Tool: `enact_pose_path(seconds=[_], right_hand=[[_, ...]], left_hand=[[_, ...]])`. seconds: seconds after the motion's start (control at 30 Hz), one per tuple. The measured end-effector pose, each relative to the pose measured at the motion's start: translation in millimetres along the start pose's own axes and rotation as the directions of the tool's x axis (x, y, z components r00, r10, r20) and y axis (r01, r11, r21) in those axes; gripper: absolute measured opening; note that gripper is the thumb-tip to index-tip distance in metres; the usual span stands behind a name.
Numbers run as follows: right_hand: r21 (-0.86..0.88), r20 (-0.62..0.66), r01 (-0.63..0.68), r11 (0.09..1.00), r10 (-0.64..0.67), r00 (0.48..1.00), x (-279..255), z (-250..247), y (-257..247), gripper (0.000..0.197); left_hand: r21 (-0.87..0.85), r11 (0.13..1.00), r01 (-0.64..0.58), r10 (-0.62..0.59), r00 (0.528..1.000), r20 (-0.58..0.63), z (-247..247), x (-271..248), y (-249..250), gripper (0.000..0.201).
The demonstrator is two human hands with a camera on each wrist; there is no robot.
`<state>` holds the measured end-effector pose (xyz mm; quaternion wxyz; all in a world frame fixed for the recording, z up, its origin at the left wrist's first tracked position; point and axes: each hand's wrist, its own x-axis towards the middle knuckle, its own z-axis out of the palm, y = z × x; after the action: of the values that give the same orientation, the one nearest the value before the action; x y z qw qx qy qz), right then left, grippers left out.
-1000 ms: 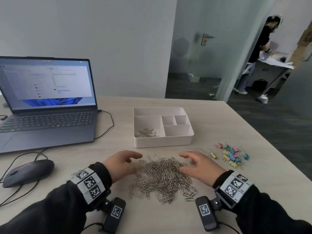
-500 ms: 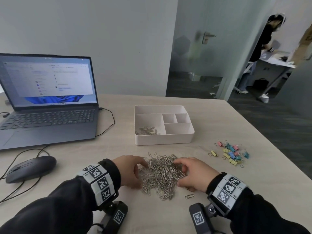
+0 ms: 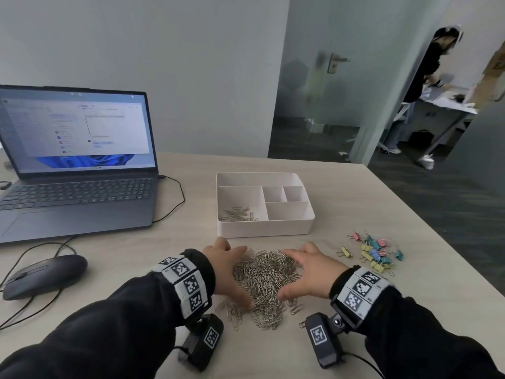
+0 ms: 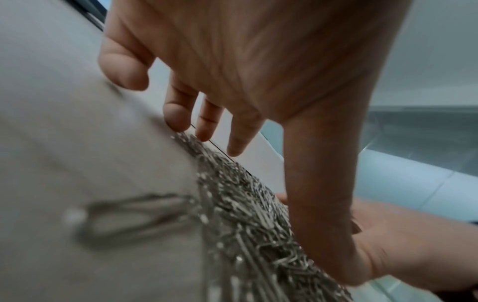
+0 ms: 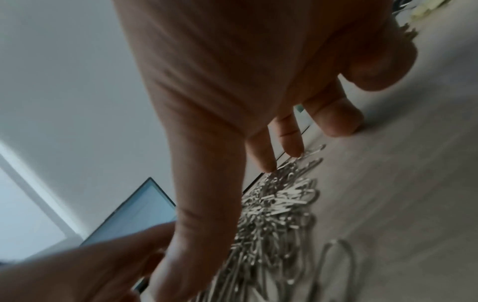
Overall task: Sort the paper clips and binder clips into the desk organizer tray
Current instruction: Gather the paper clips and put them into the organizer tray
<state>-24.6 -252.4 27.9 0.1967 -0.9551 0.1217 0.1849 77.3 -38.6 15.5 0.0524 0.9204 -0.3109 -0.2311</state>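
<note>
Both hands were cupped round the paper clip pile point(image 3: 263, 280), which sat just in front of the organizer tray point(image 3: 289, 228), between it and the person. Left hand point(image 3: 226, 272) was on the pile's left flank, right hand point(image 3: 308, 272) on its right, thumbs nearly meeting at the near edge. Looked like a corralling hold: palms as walls so the loose clips bunch up for one scoop rather than many pinches.

Fingers: spread and nearly straight on both hands, tips down at the far edge of the pile, per the wrist views. Nothing clamped; fingers pressed against the heap, not curled round it.

A few stray clips point(image 3: 235, 314) lay outside the cup on the side away from the tray, so the scoop will likely miss them.

Tray's big left compartment already held some paper clips point(image 3: 237, 214); that's presumably the target bin. Other compartments looked unfilled.

Binder clips point(image 3: 374, 253) sat in a coloured cluster to the right of the tray's front corner, well apart from the hands, untouched, probably next batch.
</note>
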Motion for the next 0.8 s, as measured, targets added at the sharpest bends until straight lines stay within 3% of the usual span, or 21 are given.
enact_pose_path(seconds=[0.13, 0.43, 0.7, 0.8], right_hand=[[-0.001, 0.01, 0.051, 0.999, -0.051, 0.999, 8.2, 3.4, -7.6, 0.12], [0.067, -0.095, 0.147, 0.987, -0.141, 0.985, 9.3, 8.5, -7.2, 0.057], [0.205, -0.178, 0.175, 0.963, -0.14, 0.974, 9.2, 9.5, -7.0, 0.015], [0.285, -0.166, 0.15, 0.947, -0.105, 0.98, 7.1, 7.9, -7.4, 0.009]], left_hand=[[0.034, 0.999, -0.029, 0.028, 0.999, 0.023, -3.6, 5.2, 14.4, 0.118], [-0.078, 0.991, -0.106, 0.101, 0.992, -0.074, -5.4, 8.7, 18.9, 0.054], [-0.224, 0.965, -0.135, 0.112, 0.988, -0.11, -5.4, 8.6, 10.4, 0.029], [-0.287, 0.946, -0.151, 0.115, 0.984, -0.138, -6.2, 6.0, 7.2, 0.018]])
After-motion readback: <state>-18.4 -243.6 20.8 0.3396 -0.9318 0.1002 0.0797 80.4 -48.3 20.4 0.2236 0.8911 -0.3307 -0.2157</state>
